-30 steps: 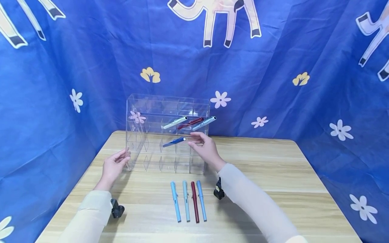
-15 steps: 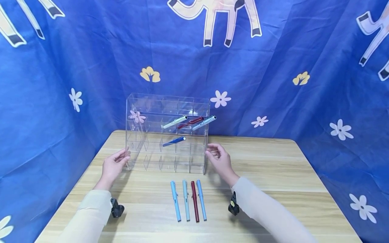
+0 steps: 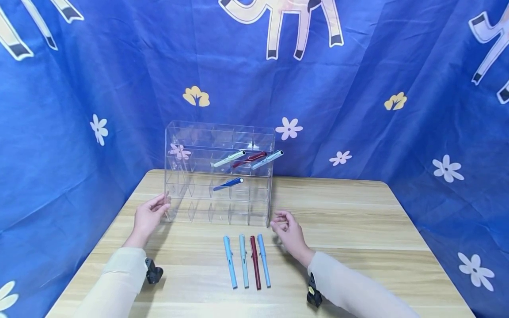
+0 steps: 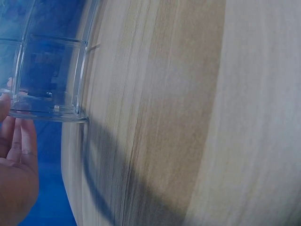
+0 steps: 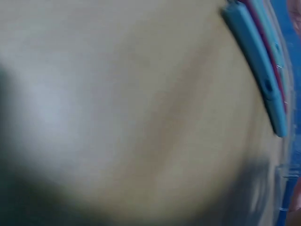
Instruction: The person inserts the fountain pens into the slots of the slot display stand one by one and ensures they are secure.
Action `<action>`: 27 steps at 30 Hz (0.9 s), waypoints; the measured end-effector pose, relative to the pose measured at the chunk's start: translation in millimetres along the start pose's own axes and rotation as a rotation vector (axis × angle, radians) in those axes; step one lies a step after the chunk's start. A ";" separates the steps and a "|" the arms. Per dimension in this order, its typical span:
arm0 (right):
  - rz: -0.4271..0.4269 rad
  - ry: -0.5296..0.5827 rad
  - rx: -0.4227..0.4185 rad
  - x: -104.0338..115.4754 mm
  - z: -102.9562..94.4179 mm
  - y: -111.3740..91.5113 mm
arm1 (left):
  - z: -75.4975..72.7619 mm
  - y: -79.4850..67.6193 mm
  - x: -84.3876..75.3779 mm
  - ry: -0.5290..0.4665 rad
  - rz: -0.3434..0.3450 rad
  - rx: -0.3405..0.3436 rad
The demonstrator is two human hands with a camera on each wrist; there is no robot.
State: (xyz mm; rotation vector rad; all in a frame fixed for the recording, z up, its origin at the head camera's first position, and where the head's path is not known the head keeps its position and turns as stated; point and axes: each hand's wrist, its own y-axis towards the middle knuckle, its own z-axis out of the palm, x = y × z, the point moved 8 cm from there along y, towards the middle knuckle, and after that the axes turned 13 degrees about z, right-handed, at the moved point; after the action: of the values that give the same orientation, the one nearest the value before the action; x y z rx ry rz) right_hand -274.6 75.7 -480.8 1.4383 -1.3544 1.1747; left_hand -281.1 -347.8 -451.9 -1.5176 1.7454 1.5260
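Note:
A clear compartmented display rack point(image 3: 169, 172) stands upright on the table. My left hand point(image 3: 146, 221) holds its left side edge, thumb on one face and fingers on the other in the left wrist view. Off the rack's lower right corner hovers my right hand point(image 3: 290, 236), loosely curled around nothing. Tilted in an upper row are a mint pen point(image 3: 229, 159), a dark red pen point(image 3: 247, 160) and a light blue pen point(image 3: 267, 160). One row lower leans a dark blue pen point(image 3: 227, 184). Before the rack lie a sky-blue pen point(image 3: 230, 263), a grey-blue pen point(image 3: 244, 263), a second dark red pen point(image 3: 255, 263) and a periwinkle pen point(image 3: 263, 261).
The wooden table point(image 3: 350, 221) reaches left and right of the rack. A blue patterned curtain point(image 3: 342, 110) hangs behind and along both sides. Small black wrist cameras, such as the left one point(image 3: 153, 271), hang below the sleeves.
My right hand has drawn away from the dark blue pen's row, moving right and then down toward the loose pens. The left hand and all the pens have stayed put.

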 end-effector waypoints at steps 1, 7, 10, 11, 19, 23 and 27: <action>0.015 -0.005 0.007 -4.6 1.4 -1.6 | 0.1 0.2 0.0 0.000 0.002 0.001; 0.068 -0.088 0.038 -18.8 8.5 -12.3 | 0.6 1.0 -0.5 -0.009 0.019 -0.004; 0.093 -0.141 0.048 -21.8 11.8 -15.4 | 0.7 1.4 -1.5 -0.014 0.026 -0.007; 0.107 -0.143 0.057 -22.3 13.0 -16.2 | 0.8 1.4 -1.7 -0.016 0.026 -0.008; 0.189 -0.152 0.124 -21.2 24.4 -23.5 | 0.3 0.9 -2.0 -0.019 0.039 -0.017; 0.189 -0.233 0.130 -18.4 29.7 -27.2 | 0.3 0.0 -2.5 -0.019 0.044 -0.018; 0.173 -0.317 0.116 -15.6 32.1 -29.1 | 0.2 -1.0 -2.1 -0.013 0.032 -0.010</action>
State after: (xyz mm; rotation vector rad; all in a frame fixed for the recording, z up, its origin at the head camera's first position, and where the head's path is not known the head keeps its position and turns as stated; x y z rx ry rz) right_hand -242.5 50.7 -502.3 1.6711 -1.6785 1.1854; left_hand -279.6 -346.5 -450.8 -1.4878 1.7652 1.5586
